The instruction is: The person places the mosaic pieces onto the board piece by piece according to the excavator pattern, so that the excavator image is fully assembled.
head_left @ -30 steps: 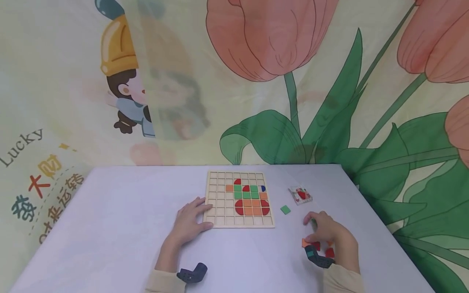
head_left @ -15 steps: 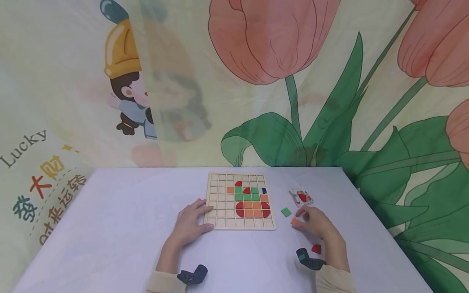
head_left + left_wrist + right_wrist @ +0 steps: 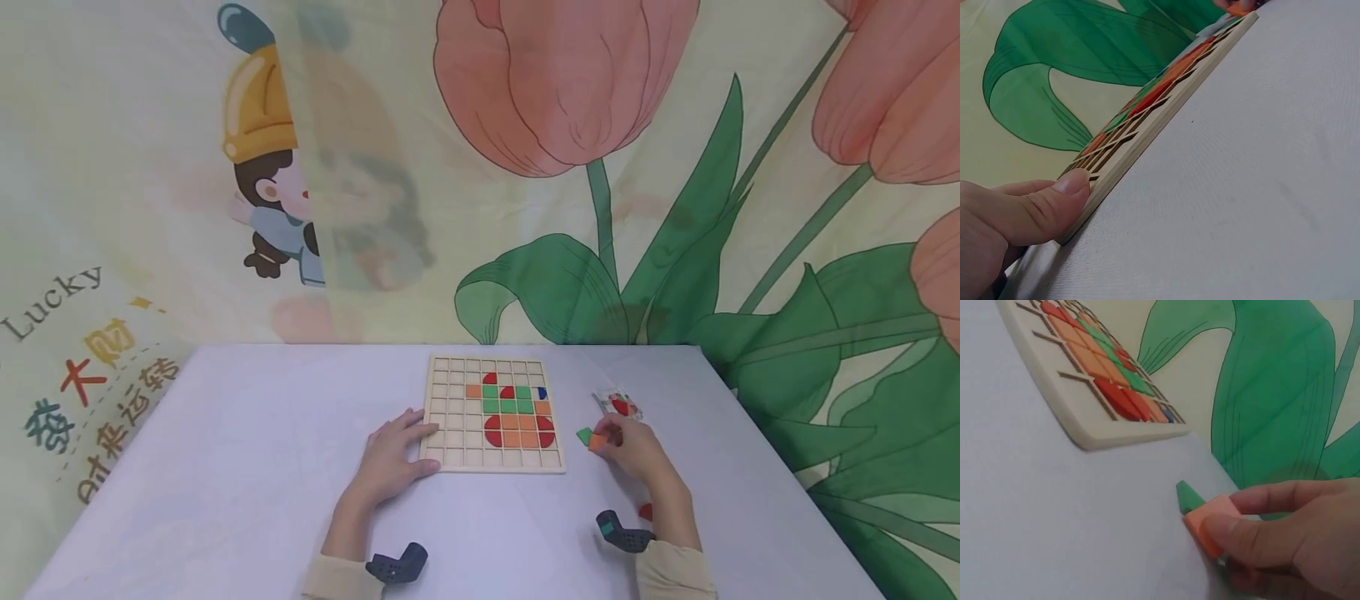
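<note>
A light wooden grid board (image 3: 452, 457) lies on the white table, with red, orange, green and blue pieces set in some squares. My left hand (image 3: 390, 450) rests at its left side, fingers spread; in the left wrist view the thumb (image 3: 1072, 182) presses on the rim near the corner. Right of the board, my right hand (image 3: 636, 450) pinches an orange square tile (image 3: 1224, 506) between thumb and fingers. Just behind the orange tile is a green tile (image 3: 1185, 498), partly covered by it.
A small clear packet (image 3: 622, 405) with red pieces lies behind my right hand. A red piece (image 3: 646, 511) shows beside the right forearm, partly hidden. A printed tulip curtain (image 3: 540, 275) hangs along the table's far edge.
My right hand has picked the orange tile from the loose pieces at the near right and moved it forward and left to the green tile. The left hand stays on the board.
</note>
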A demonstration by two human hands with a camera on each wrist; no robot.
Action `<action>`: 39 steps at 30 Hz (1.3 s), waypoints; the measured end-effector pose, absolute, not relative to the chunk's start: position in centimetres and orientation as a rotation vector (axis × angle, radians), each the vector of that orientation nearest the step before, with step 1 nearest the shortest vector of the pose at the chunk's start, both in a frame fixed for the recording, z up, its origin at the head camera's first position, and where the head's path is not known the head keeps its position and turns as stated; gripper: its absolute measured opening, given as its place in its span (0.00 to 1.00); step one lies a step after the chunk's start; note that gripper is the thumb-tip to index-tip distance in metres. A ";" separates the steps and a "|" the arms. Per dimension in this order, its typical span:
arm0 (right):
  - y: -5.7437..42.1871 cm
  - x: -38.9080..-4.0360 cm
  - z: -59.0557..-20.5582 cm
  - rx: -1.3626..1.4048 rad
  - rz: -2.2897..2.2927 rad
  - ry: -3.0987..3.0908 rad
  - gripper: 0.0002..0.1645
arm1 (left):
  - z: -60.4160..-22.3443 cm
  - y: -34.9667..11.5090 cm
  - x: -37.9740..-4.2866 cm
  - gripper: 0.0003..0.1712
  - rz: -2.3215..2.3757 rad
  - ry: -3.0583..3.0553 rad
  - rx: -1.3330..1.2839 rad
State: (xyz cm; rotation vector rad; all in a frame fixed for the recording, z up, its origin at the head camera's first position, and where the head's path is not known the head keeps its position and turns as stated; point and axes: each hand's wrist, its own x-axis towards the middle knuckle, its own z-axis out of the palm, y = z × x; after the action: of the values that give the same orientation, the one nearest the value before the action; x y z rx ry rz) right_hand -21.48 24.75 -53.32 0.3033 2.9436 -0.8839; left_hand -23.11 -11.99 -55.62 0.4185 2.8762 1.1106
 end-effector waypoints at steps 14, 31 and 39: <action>17.7 -31.1 -53.7 0.112 -1.291 2.916 0.10 | -56.0 -12.1 -23.0 0.31 1.142 2.878 0.424; 14.0 -34.7 -52.9 0.023 -0.838 2.991 0.03 | -55.5 -12.1 -23.0 0.31 1.128 2.894 0.448; 13.2 -34.7 -52.7 0.038 -0.664 3.060 0.05 | -55.6 -12.0 -23.0 0.31 1.117 2.899 0.437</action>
State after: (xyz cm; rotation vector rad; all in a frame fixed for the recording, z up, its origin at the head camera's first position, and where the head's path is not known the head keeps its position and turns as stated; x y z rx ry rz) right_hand -34.68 13.22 -52.69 0.0375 3.0601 -0.6640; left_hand -22.98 -12.01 -55.56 0.4374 2.8987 1.1173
